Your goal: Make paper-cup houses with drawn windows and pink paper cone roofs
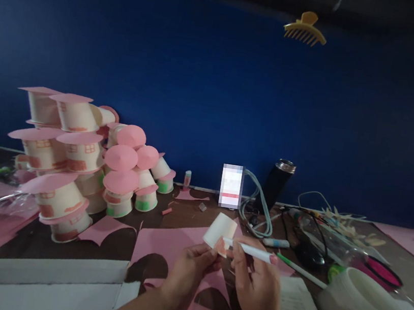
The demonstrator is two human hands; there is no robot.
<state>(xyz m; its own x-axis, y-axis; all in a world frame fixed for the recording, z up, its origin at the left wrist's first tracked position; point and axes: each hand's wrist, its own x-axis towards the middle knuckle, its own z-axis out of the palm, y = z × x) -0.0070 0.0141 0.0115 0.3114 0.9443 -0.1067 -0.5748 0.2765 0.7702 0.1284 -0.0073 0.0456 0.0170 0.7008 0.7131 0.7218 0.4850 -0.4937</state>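
Note:
A white paper cup [218,228] is tilted between the fingers of my left hand [191,268], above pink paper [164,239] with round cut-outs. An orange-pink patch shows on the cup's side near my fingertips. My right hand [258,285] is closed around a white marker [255,252] with a pinkish end. The marker's other end points left, against or very near the coloured patch; I cannot tell if it touches. To the left stand stacked paper cups [77,157] with pink paper discs, some with drawn windows and doors and others with green patches.
Behind the work are a phone [231,186], a pale blue cable [268,225] and a black bottle [275,185] by the blue wall. A stack of cups [363,302] lies at right, near a black mouse [310,254]. A white box [39,280] occupies the front left.

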